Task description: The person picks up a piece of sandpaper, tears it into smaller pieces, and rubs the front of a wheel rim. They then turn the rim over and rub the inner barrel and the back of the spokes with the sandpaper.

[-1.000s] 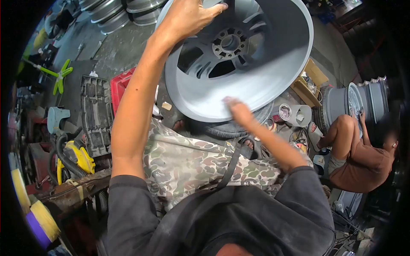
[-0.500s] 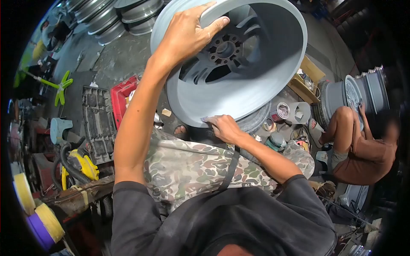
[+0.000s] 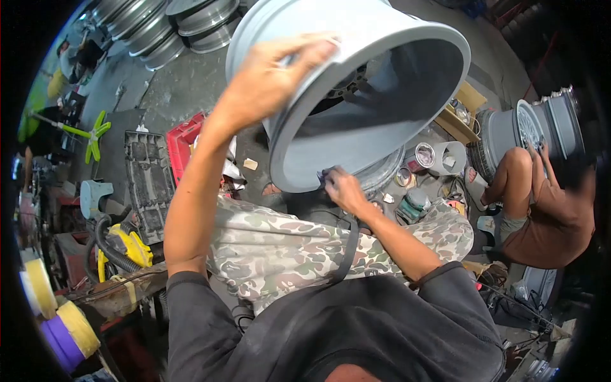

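A large grey wheel rim is tilted in front of my knees, its open barrel facing me and its spokes partly in shadow inside. My left hand, smeared a little by motion, has its fingers and thumb closed at the upper left edge of the rim. Down at the rim's lower lip, my right hand is closed on a small dark purplish sanding pad, which meets the lip. Beneath the rim, a tyre shows in part.
A red crate and a black grille-like panel lie left. To the right are an open can, a green sander and a cardboard box. Further right, a person sits by other wheels. Stacked rims stand behind.
The wheel rim has turned and tipped, so more of its outer barrel shows and less of its spokes. My left hand moved down with its edge; my right hand shifted slightly right along the lip.
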### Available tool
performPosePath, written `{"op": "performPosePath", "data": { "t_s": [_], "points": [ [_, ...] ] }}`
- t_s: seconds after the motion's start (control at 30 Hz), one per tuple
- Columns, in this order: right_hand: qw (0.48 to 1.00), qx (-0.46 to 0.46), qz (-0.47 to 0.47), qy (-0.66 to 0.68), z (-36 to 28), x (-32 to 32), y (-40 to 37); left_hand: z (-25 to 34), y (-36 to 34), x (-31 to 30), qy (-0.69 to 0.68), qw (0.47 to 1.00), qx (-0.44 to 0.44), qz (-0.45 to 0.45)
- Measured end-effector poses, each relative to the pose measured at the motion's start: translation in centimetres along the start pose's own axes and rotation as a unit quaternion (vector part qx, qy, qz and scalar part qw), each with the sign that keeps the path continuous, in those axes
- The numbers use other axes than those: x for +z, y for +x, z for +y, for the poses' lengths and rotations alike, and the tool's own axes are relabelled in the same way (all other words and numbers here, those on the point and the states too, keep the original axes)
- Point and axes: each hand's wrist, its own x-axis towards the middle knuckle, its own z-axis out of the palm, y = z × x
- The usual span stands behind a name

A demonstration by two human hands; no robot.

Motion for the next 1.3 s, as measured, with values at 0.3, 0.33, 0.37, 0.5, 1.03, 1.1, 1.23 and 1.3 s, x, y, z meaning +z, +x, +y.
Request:
{"op": "performPosePath", "data": {
  "t_s": [0.3,0.33,0.37,0.5,1.03,1.1,1.23,1.3],
  "points": [
    [0.998,-0.028,0.048,-0.023,-1.0,2.5,-0.7,-19.4,-5.3,-7.2,0.183,0.933,-0.252,0.183],
    [0.999,0.007,0.033,0.020,-4.4,1.5,0.1,-21.6,-6.0,-7.3,0.163,0.936,-0.268,0.157],
    [0.993,-0.005,0.035,0.109,-7.4,0.6,1.1,-21.7,-6.2,-6.5,0.131,0.936,-0.291,0.147],
    [0.947,0.023,0.081,0.309,-16.6,-7.7,6.0,-26.3,-7.4,-5.1,0.018,0.910,-0.388,0.145],
    [0.995,-0.012,0.058,-0.076,2.8,1.9,-0.1,-26.2,-7.6,-3.2,-0.149,0.877,-0.402,0.218],
    [0.999,0.017,0.044,0.016,-0.7,1.4,0.3,-26.1,-6.2,-4.2,-0.108,0.888,-0.400,0.199],
    [0.974,-0.005,0.093,0.204,-10.7,-1.8,1.9,-18.4,-0.1,-5.2,0.073,0.902,-0.391,0.166],
    [0.938,0.017,0.097,0.332,-14.6,-5.8,3.1,-16.2,3.4,-5.6,0.164,0.893,-0.372,0.194]
  ]
}}
